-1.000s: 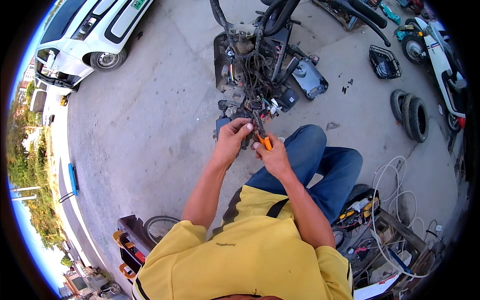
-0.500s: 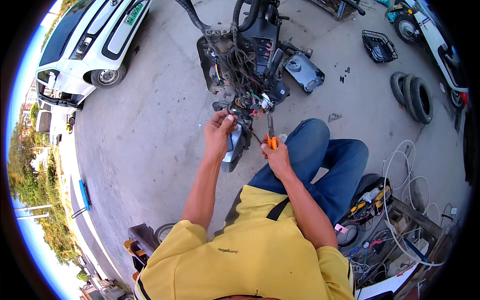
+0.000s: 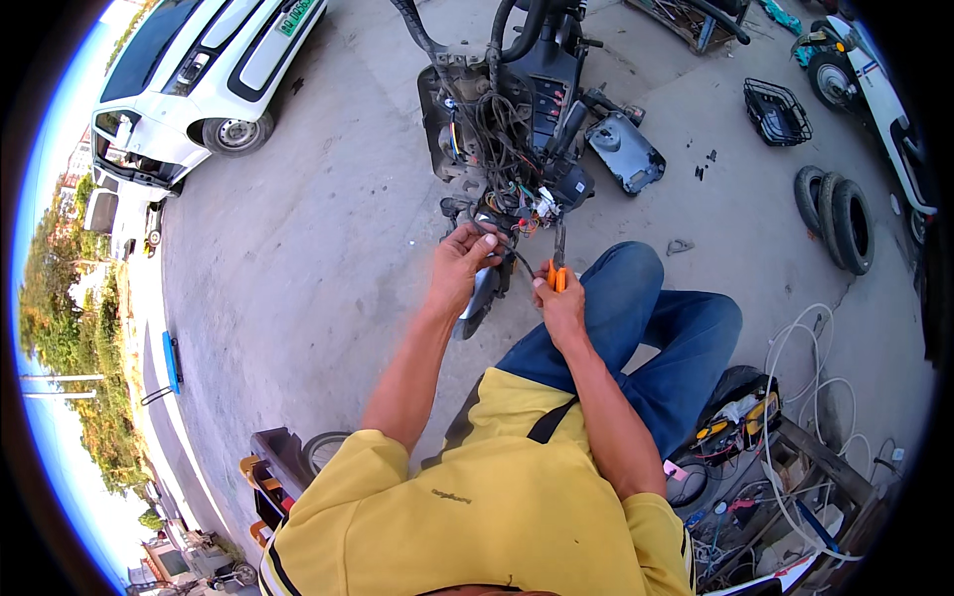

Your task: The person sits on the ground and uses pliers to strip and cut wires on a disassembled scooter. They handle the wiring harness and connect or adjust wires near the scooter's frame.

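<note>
Grey concrete [image 3: 298, 278] spreads on every side of the stripped scooter [image 3: 512, 119]; left of the scooter it runs in a broad stretch to the roadside, giving the left arm wide room. A white car [image 3: 224, 94] stands at the upper left of the scooter, well apart from it. Far to the scooter's right is a white two-wheeler [image 3: 879, 109]. A wooden crate [image 3: 830, 459] lies at the scooter's lower right, and the person's bent blue-trousered leg [image 3: 621, 288] rises nearer on that side, its knee bounding the right hand's room. Three tyres [image 3: 827, 214] lean together right of the scooter, with a black basket [image 3: 777, 112] above them and a grey cover [image 3: 628, 154] just beside the scooter.

Both hands are at the scooter's lower end. The right hand [image 3: 559, 308] has its fingers wrapped around orange-handled pliers [image 3: 558, 276], whose long axis runs almost straight away from the person, nose pointing toward the scooter's loose wiring [image 3: 522, 204]. The left hand [image 3: 462, 263] holds its fingers narrow, pinching a dark cable [image 3: 522, 261], which slants below that wiring toward the right thumb.
</note>
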Motion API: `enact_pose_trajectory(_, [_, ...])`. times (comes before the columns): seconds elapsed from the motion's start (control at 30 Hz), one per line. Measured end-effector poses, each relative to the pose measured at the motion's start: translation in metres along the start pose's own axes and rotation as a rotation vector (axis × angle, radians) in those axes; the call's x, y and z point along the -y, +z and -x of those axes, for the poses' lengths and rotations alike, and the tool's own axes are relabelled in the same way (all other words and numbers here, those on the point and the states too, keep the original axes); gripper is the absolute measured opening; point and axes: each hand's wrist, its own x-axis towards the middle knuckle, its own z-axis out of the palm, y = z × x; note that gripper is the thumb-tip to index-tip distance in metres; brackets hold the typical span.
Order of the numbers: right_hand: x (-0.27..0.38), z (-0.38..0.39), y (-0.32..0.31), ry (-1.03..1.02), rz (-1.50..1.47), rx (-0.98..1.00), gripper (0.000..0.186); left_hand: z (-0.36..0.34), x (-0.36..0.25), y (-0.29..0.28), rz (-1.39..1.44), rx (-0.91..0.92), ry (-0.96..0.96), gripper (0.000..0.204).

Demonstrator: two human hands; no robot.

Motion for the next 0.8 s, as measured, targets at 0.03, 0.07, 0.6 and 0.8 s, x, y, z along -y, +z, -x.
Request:
enact_pose_trajectory(0.03, [-0.003,0.000,-0.001,-0.026,0.011,0.001,0.025,0.001,0.002,0.002,0.010,0.003,-0.005,0.019])
enact_pose_trajectory(0.07, [-0.005,-0.001,-0.002,-0.051,0.021,0.002,0.025,0.003,0.004,0.004,0.020,0.007,-0.011,0.019])
enact_pose_trajectory(0.6, [-0.004,0.008,-0.007,-0.171,0.118,0.076,0.028,0.005,-0.006,0.018,0.023,-0.034,0.120,0.021])
enact_pose_trajectory(0.8, [0.021,0.015,-0.010,-0.260,0.451,-0.022,0.034,0.013,-0.026,0.024,0.050,-0.002,0.086,0.024])
